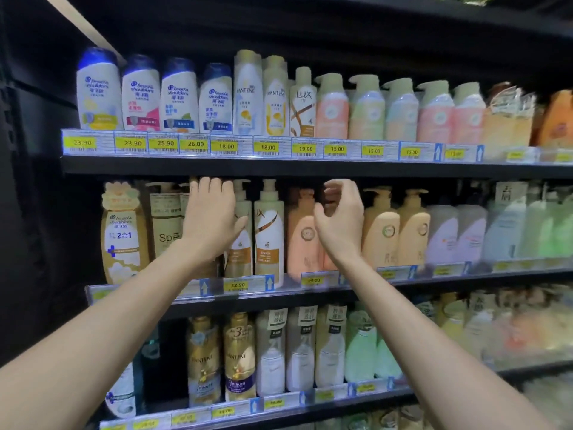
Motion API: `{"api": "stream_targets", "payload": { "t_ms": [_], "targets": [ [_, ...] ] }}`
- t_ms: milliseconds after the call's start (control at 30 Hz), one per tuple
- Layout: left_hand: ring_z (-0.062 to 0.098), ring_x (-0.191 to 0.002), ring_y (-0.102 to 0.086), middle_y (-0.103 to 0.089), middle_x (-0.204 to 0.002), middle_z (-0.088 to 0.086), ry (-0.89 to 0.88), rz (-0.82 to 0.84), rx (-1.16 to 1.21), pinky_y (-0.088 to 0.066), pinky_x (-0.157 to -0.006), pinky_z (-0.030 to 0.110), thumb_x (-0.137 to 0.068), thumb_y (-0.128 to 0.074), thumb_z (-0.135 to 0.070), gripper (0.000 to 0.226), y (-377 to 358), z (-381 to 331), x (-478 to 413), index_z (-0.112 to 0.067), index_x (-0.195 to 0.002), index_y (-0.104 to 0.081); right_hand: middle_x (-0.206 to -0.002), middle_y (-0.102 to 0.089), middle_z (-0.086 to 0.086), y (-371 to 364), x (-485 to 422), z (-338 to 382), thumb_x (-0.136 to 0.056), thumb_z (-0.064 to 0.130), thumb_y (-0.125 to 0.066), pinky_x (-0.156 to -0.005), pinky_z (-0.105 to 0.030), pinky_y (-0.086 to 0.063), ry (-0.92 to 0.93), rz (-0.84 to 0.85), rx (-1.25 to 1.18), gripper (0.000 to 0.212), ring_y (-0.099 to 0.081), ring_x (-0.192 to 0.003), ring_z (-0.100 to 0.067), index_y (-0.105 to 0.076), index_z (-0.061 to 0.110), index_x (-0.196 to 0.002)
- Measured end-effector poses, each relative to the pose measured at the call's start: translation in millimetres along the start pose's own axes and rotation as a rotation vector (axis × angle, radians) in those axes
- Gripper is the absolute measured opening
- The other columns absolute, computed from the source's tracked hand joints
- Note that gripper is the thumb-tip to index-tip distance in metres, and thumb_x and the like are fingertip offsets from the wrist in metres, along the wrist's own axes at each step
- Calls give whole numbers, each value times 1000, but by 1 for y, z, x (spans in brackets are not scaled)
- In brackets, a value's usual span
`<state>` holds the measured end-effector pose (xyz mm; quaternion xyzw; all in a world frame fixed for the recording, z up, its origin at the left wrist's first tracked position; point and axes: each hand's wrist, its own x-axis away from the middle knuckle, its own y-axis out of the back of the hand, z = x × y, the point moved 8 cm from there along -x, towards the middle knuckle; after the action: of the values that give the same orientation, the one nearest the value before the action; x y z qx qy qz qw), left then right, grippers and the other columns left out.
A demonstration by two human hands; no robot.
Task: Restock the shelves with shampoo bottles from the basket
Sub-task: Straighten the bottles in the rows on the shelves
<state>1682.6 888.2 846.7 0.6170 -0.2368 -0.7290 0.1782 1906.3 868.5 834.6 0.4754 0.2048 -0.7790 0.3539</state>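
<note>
My left hand [210, 218] lies flat, back toward me, against the bottles on the middle shelf [434, 276], between a beige pump bottle [164, 225] and a white and gold Lux pump bottle [240, 246]. Whatever sits under its palm is hidden. My right hand [339, 220] hovers with curled fingers in front of a peach pump bottle [302, 234], holding nothing. A second Lux bottle [268, 228] stands between the two hands. The basket is out of view.
The top shelf [279, 167] holds a full row of white, blue-capped bottles and pastel pump bottles. The lower shelf [310, 398] carries gold Pantene bottles [238, 358] and white and green ones. A dark side panel [37, 212] closes the left.
</note>
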Motion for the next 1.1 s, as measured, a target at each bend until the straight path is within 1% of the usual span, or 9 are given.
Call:
{"api": "stream_targets", "payload": {
  "t_ms": [67,133,200,333,467,567,733,900,1100],
  "targets": [
    [34,-116,-48,-57,-120,14,-105,-144,146,-31,-112,51,-82,-71,-25,53,10,-21,20,-3,-128,-56,-101,-57,-4,41,-8,-27,-76,0,-64,-81,-26,-47,-41,-104,50,27,-55,-88,-14,-57,10,-100],
    [33,-108,-51,-58,-113,11,-159,-216,193,-38,-99,46,-77,-72,-18,44,15,-48,34,-9,-119,-61,-102,-56,-7,74,-17,-62,-75,0,-62,-80,-28,-45,-129,-132,116,26,-54,-88,-20,-56,8,-99],
    [32,-100,-52,-58,-107,9,-179,-172,173,-37,-85,42,-78,-71,-18,34,7,-77,35,-13,-110,-63,-105,-53,-9,95,-23,-95,-75,2,-61,-83,-32,-44,-199,-100,191,27,-54,-94,-27,-56,7,-101],
    [31,-106,-49,-53,-116,10,-120,25,213,-43,-83,41,-84,-64,-22,36,-23,-121,20,-11,-118,-59,-116,-46,-10,111,-28,-146,-78,18,-71,-89,-39,-44,-247,22,294,38,-47,-111,-28,-50,8,-108],
    [31,-117,-41,-41,-130,12,-9,53,220,-46,-78,39,-80,-68,-18,45,-44,-145,22,-15,-122,-53,-133,-38,-12,118,-21,-195,-71,19,-80,-98,-45,-43,-442,34,195,65,-43,-122,-30,-43,9,-122],
    [33,-121,-38,-32,-137,12,33,15,261,-48,-73,39,-73,-72,-11,55,-52,-156,32,-16,-121,-46,-136,-43,-14,119,-11,-227,-72,14,-80,-102,-45,-42,-572,66,112,67,-46,-124,-31,-42,7,-126],
    [33,-136,-30,-23,-145,10,178,-13,397,-55,-84,45,-75,-74,-9,73,-62,-157,37,-17,-135,-35,-132,-51,-15,117,-10,-243,-74,13,-79,-101,-43,-45,-551,123,145,68,-54,-119,-32,-44,6,-132],
    [32,-144,-26,-19,-156,16,340,3,534,-37,-112,46,-85,-70,-13,88,-74,-149,37,-10,-153,-15,-137,-48,-12,119,-12,-245,-74,25,-83,-100,-43,-44,-493,138,249,76,-51,-122,-31,-44,8,-137],
    [30,-145,-28,-22,-156,14,440,-64,598,-30,-117,44,-86,-69,-3,84,-77,-148,38,-9,-153,-19,-135,-46,-10,119,-7,-239,-73,27,-81,-98,-48,-46,-495,51,301,74,-53,-118,-35,-44,12,-135]
  ]
}}
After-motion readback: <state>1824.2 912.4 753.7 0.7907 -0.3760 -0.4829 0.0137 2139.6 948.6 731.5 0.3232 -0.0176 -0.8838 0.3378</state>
